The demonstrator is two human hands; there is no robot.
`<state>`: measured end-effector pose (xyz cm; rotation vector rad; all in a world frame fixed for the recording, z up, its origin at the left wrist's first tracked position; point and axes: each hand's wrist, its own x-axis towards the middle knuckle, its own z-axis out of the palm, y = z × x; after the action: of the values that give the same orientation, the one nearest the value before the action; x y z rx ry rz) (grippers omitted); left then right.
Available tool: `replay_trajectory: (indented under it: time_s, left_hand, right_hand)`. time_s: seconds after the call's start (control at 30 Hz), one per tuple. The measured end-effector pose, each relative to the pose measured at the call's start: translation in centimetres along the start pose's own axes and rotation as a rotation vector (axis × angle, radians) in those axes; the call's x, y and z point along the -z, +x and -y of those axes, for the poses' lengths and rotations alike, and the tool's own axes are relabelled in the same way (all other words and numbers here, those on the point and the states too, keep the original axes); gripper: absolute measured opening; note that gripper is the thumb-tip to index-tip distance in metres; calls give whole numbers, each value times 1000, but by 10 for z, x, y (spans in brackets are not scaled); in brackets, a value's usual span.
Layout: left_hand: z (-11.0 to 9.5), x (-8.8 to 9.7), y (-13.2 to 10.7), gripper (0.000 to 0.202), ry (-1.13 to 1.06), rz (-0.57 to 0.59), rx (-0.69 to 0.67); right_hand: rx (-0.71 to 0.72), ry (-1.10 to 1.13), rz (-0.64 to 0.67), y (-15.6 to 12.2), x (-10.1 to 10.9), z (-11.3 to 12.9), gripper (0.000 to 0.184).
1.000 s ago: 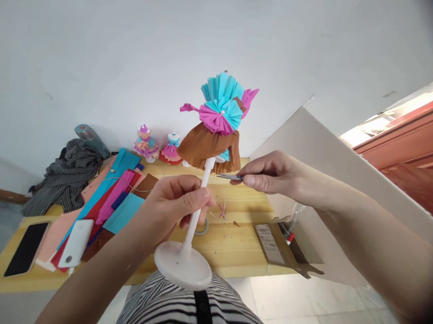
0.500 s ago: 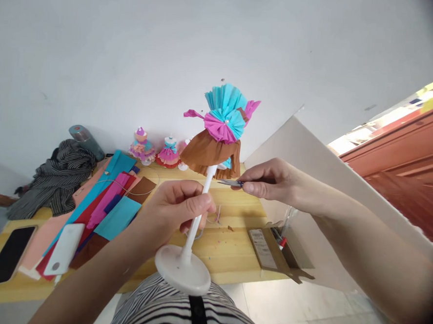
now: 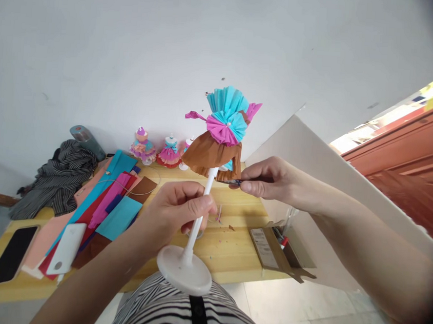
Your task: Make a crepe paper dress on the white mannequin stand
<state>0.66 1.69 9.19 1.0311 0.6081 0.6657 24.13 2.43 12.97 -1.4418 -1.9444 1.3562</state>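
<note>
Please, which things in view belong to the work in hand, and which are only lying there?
Apparently in use:
white stand with paper dress, in the left hand
pointed tool, in the right hand
coloured paper sheets, perhaps as material

Apparently just lying about:
phone
white device
striped cloth
bottle

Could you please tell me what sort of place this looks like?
Probably an indoor craft corner: coloured sheets lie on a wooden table, and small ruffled dress models stand by the wall.
</note>
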Motion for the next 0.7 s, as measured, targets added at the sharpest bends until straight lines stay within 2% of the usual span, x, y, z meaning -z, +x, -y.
replay_trajectory:
  time_s: [0.27,0.5,0.7]
  left_hand:
    - [1,1,0,25,8,0,8]
    - [0,2,-1,24,-5,-5,21]
    - [0,2,0,25,-1,-17,18]
  right_hand:
    - [-31,107,62,5,-2,-1,47]
    - [12,148,29,6,-1,-6,44]
    - [-24,168,15,9,-4,-4,55]
